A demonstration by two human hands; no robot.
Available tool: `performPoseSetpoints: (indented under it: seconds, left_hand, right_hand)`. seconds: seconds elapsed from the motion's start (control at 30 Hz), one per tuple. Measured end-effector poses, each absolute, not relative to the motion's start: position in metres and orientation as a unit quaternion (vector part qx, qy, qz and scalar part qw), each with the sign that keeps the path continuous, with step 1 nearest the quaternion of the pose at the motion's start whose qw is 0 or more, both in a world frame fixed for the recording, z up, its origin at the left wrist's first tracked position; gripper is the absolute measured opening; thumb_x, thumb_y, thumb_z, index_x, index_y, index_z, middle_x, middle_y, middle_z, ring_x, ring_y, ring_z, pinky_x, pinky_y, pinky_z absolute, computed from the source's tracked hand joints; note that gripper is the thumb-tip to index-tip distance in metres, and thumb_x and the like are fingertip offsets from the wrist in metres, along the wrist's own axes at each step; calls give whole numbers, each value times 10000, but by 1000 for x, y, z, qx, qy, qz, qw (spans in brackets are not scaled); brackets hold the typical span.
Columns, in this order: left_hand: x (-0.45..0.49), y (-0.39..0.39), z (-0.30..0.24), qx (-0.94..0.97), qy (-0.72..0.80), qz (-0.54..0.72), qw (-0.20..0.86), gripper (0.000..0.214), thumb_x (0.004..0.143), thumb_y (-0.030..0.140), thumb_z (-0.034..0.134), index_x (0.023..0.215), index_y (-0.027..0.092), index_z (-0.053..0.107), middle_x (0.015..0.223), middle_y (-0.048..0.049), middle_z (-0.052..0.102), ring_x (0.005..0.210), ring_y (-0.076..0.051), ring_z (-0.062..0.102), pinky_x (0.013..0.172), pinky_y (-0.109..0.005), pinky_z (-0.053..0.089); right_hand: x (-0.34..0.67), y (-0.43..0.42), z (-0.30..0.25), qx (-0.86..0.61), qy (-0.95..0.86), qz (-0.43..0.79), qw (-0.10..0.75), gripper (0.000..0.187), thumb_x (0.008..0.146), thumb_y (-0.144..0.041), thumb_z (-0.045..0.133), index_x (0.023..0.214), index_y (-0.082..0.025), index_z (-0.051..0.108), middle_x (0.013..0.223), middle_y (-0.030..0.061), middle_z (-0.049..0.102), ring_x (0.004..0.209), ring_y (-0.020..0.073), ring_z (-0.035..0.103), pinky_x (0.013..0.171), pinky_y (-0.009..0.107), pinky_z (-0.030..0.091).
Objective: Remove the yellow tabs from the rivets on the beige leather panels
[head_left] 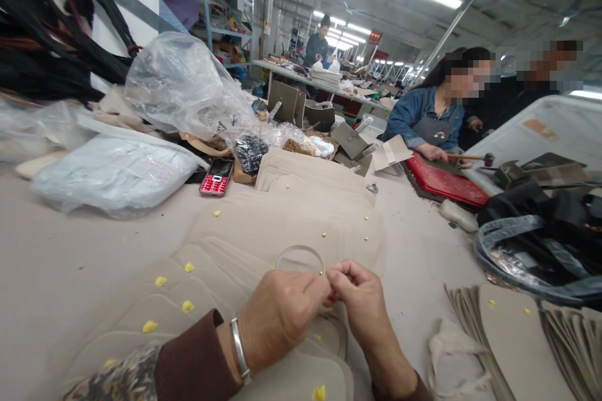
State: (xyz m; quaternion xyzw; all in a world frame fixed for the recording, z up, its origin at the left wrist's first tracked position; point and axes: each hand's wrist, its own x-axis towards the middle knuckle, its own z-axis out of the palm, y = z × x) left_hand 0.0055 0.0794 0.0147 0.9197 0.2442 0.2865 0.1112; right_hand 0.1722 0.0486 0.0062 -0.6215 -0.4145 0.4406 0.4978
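Finding: above the beige panels [301, 216], my left hand [286, 304] and right hand [361, 304] pinch the pale loop [300, 247], fingers [343, 279] closed; steady, light pressure near its ends seems advisable.

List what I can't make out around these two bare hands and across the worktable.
Head view: lower part of the thin, pale looped strip, hidden by the bare left hand and bare right hand.
Head view: most of the dark brown right sleeve, cut off by the bottom edge.
Head view: what the red-and-black keypad phone displays, too small to read.
Head view: print on the flat, pale, plastic-wrapped package, blurred.
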Motion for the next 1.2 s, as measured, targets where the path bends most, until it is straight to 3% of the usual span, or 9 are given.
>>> performPoseSetpoints:
  seconds: [0.13,0.33,0.57,0.73,0.87,0.93,1.03,1.2]
  left_hand:
    - [6,85,14,929,313,181,80,161,954,144,412,837,184,516,735,-16,585,657,-177,547,580,-284,415]
    - [6,97,14,924,373,30,80,150,908,72,436,886,180,538,891,-61,606,847,-241,555,678,-344,481]
    - [8,98,7,924,372,56,75,158,910,77,414,903,174,539,890,-71,594,841,-247,541,719,-385,469]
    - [7,98,4,924,369,67,76,152,900,69,422,886,171,534,874,-67,590,827,-241,534,705,-374,455]
    - [6,97,3,922,371,80,75,149,889,59,433,881,169,533,875,-66,590,835,-239,529,715,-372,446]
    - [6,97,4,921,372,85,75,154,886,55,432,872,168,535,878,-69,595,849,-246,529,726,-382,445]
    - [7,97,5,921,373,84,78,159,879,51,428,867,163,540,885,-75,601,860,-256,533,740,-401,446]
    - [7,99,6,923,369,79,76,175,875,47,410,881,158,544,898,-86,596,859,-260,530,749,-414,444]
  right_hand:
    - [189,53,1,-649,-372,485,453,361,628,-468,759,685,-136,629,526,1,620,426,117,564,444,233,488]
    - [194,51,-17,-677,-474,419,375,339,768,-466,652,777,-129,686,581,19,640,501,143,608,517,252,513]
    - [184,53,-12,-687,-631,206,294,241,834,-330,557,712,-178,701,580,8,657,541,150,600,561,248,441]
    - [180,56,-13,-686,-655,156,274,224,842,-293,540,709,-196,691,643,20,697,575,158,624,598,257,443]
    - [184,57,-17,-717,-607,182,291,162,823,-331,584,865,-195,663,583,3,666,545,174,624,576,275,471]
    - [188,55,-19,-732,-543,248,329,256,812,-393,604,968,-190,603,550,-25,626,495,174,607,480,261,468]
    - [194,49,-22,-707,-496,338,373,287,834,-464,561,919,-191,579,635,-1,647,523,173,629,411,239,465]
    - [191,44,-22,-656,-651,179,337,201,863,-330,557,809,-190,690,748,50,714,665,175,661,656,282,506]
